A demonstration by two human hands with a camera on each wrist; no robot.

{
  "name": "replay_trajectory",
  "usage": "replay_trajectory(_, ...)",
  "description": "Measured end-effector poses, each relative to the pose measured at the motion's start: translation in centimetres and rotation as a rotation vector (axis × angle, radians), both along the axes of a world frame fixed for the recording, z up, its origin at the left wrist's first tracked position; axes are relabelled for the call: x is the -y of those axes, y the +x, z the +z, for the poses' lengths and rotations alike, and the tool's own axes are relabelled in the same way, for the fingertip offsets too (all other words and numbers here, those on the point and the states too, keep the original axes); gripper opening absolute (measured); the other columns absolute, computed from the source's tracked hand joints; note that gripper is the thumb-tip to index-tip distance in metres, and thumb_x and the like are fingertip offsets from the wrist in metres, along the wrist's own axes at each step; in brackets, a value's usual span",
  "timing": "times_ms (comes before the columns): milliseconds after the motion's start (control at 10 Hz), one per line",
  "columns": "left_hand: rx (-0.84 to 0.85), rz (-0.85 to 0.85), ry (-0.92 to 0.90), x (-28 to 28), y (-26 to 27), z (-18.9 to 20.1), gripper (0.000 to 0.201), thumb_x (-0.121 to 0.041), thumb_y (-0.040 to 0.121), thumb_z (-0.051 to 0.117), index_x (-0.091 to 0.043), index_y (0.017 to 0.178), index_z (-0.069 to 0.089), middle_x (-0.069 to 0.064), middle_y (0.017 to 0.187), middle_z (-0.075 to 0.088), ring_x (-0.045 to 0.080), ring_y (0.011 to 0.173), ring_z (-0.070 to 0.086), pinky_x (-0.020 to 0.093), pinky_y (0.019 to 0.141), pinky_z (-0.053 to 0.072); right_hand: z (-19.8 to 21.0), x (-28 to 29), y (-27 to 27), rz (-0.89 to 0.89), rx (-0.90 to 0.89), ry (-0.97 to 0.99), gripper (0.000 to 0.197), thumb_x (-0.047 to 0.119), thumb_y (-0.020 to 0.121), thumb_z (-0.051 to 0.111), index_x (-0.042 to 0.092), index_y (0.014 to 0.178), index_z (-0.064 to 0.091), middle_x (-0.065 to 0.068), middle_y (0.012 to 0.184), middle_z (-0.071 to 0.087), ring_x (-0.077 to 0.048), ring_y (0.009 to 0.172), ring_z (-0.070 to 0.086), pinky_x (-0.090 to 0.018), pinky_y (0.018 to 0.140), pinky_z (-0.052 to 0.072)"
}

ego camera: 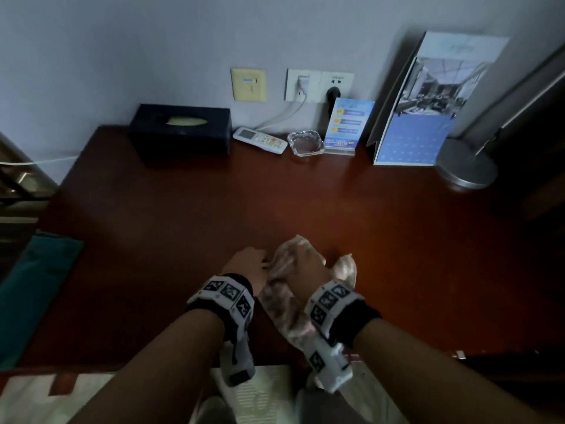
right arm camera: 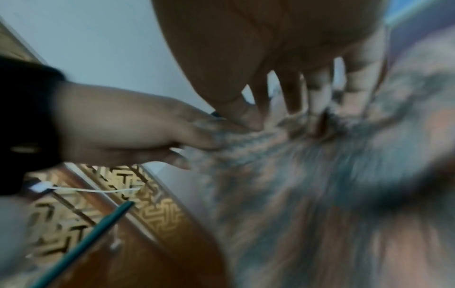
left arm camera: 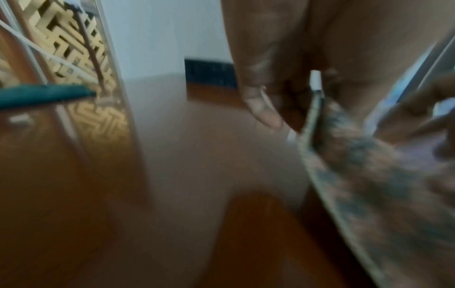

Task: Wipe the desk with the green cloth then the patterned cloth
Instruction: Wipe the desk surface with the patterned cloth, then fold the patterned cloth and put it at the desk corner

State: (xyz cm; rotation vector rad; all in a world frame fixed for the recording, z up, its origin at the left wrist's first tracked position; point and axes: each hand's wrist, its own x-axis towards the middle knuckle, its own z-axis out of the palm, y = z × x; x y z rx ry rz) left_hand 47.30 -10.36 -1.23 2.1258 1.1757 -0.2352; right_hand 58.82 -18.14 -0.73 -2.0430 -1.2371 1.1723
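The patterned cloth point(ego camera: 284, 301) lies bunched near the front edge of the red-brown desk point(ego camera: 305, 203), between my two hands. My left hand point(ego camera: 263, 264) pinches its left edge; in the left wrist view the thumb point(left arm camera: 261, 103) is beside the cloth's hem point(left arm camera: 344, 165). My right hand point(ego camera: 305, 258) grips the bunched middle, its fingertips point(right arm camera: 293, 101) sunk into the folds of the patterned cloth point(right arm camera: 307, 175). The left hand point(right arm camera: 147, 132) holds the same cloth from the side. The green cloth point(ego camera: 33, 289) lies flat at the desk's left edge, apart from both hands.
Along the back wall stand a dark tissue box point(ego camera: 180, 130), a white remote point(ego camera: 260, 139), a glass ashtray point(ego camera: 305, 143), a small blue sign card point(ego camera: 345, 127), a tall brochure stand point(ego camera: 422, 111) and a round lamp base point(ego camera: 466, 163). Cables hang from the wall sockets point(ego camera: 318, 85).
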Motion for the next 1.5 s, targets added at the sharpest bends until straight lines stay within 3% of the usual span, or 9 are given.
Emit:
replay_trajectory(100, 0.107, -0.143, 0.062, -0.2, -1.1, 3.8, 0.024, -0.015, 0.097, 0.044, -0.014, 0.119, 0.055, 0.003, 0.113, 0.052, 0.022, 0.102, 0.051, 0.029, 0.09, 0.041, 1.2, -1.7, 1.3, 0.271, 0.483, -0.01, 0.076, 0.023, 0.088, 0.061, 0.044, 0.147, 0.016, 0.007, 0.159, -0.012, -0.025, 0.126, 0.044, -0.045, 0.096, 0.044)
replay_trajectory(300, 0.36, -0.121, 0.194, -2.9, -5.5, 10.8, 0.011, -0.006, 0.091, 0.053, -0.006, 0.096, 0.062, 0.011, 0.094, 0.063, 0.026, 0.088, 0.058, 0.034, 0.077, 0.044, 4.9, -4.7, 0.6, 0.59, 0.489, -0.018, 0.029, 0.025, 0.085, 0.064, 0.017, 0.113, 0.066, 0.002, 0.134, 0.051, -0.021, 0.12, 0.045, -0.039, 0.109, 0.023)
replay_trajectory(400, 0.381, -0.091, 0.292, -4.9, -8.3, 13.9, 0.011, -0.006, 0.088, 0.057, -0.005, 0.096, 0.064, 0.008, 0.095, 0.064, 0.023, 0.089, 0.058, 0.03, 0.073, 0.041, 7.4, -6.4, 0.2, 0.424, 0.354, 0.082, 0.019, 0.023, 0.079, 0.072, 0.026, 0.07, 0.055, 0.013, 0.075, 0.057, -0.007, 0.073, 0.054, -0.028, 0.078, 0.045)
replay_trajectory(500, 0.401, -0.042, 0.298, -6.8, -10.8, 15.8, 0.013, -0.014, 0.089, 0.059, -0.013, 0.098, 0.068, 0.004, 0.095, 0.066, 0.02, 0.09, 0.061, 0.032, 0.078, 0.046, 10.0, -8.3, -1.0, 0.383, 0.241, 0.158, 0.027, 0.014, 0.077, 0.075, 0.026, 0.081, 0.052, 0.009, 0.076, 0.053, -0.012, 0.076, 0.054, -0.023, 0.066, 0.047)
replay_trajectory(600, 0.396, -0.036, 0.306, -8.9, -13.7, 18.0, 0.041, -0.043, 0.081, 0.048, -0.017, 0.104, 0.071, 0.001, 0.103, 0.069, 0.016, 0.095, 0.062, 0.032, 0.086, 0.047, 13.1, -11.6, -3.4, 0.547, -0.096, 0.052, 0.068, -0.01, 0.077, 0.066, 0.034, 0.126, 0.045, 0.009, 0.11, 0.061, -0.005, 0.099, 0.059, -0.023, 0.082, 0.051)
replay_trajectory(800, 0.447, -0.067, 0.279, -12.5, -17.6, 19.1, 0.022, -0.012, 0.096, 0.052, -0.014, 0.109, 0.07, -0.001, 0.112, 0.067, 0.015, 0.107, 0.06, 0.026, 0.096, 0.043, 15.7, -17.0, -8.4, 0.766, -0.167, -0.054, 0.05, -0.016, 0.085, 0.052, 0.014, 0.126, 0.051, 0.017, 0.054, 0.061, 0.002, 0.043, 0.053, -0.017, 0.043, 0.039)
replay_trajectory(1200, 0.164, 0.154, 0.401, -19.3, -26.3, 19.4, 0.045, -0.047, 0.073, 0.035, -0.019, 0.087, 0.067, 0.002, 0.092, 0.064, 0.019, 0.091, 0.058, 0.028, 0.079, 0.041, 14.2, -26.2, -13.8, 0.599, 0.245, -0.112, 0.007, 0.017, 0.089, 0.064, 0.013, 0.086, 0.068, -0.008, 0.079, 0.072, -0.018, 0.067, 0.071, -0.027, 0.064, 0.058)
replay_trajectory(1300, 0.175, 0.312, 0.47, -21.3, -28.7, 18.7, 0.045, -0.047, 0.074, 0.038, -0.017, 0.088, 0.069, 0.001, 0.09, 0.063, 0.021, 0.091, 0.058, 0.031, 0.08, 0.044, 13.6, -30.2, -15.3, 0.492, 0.359, 0.04, 0.008, 0.017, 0.09, 0.063, 0.011, 0.086, 0.064, -0.005, 0.078, 0.07, -0.013, 0.061, 0.066, -0.016, 0.05, 0.048)
replay_trajectory(1500, 0.246, 0.455, 0.676, -24.9, -32.5, 18.8, 0.015, -0.021, 0.086, 0.061, -0.015, 0.096, 0.071, 0.007, 0.097, 0.064, 0.021, 0.091, 0.057, 0.031, 0.08, 0.044, 13.5, -37.0, -18.7, 0.228, 0.455, 0.359, 0.013, 0.018, 0.088, 0.055, 0.014, 0.097, 0.063, -0.005, 0.089, 0.062, -0.021, 0.077, 0.056, -0.027, 0.067, 0.046)
